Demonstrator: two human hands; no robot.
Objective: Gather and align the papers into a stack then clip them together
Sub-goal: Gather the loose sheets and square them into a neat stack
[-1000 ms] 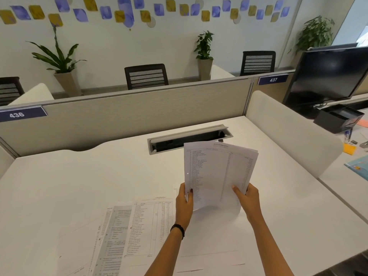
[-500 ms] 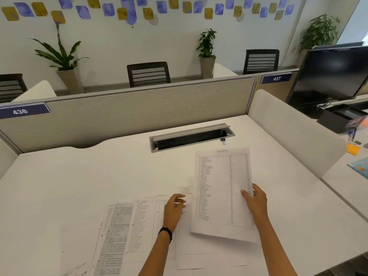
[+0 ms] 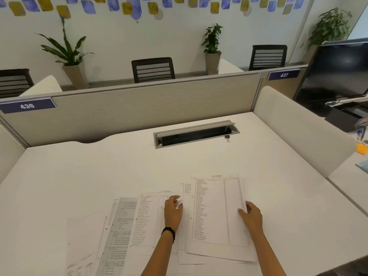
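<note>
Right hand (image 3: pixel 252 218) pinching the right edge of a printed sheet (image 3: pixel 217 212), thumb on top. Left of those fingers, left hand (image 3: pixel 172 213) relaxed, loosely bent fingertips resting on overlapping papers (image 3: pixel 127 226) fanned across a white desk (image 3: pixel 99 166). Well beyond the fingertips, a small binder clip (image 3: pixel 227 137).

"436" in white on a dark blue plate (image 3: pixel 27 105) at the partition's left end, "437" on a matching plate (image 3: pixel 283 74) at its right, printed sheets (image 3: pixel 217 212) too small to read
</note>
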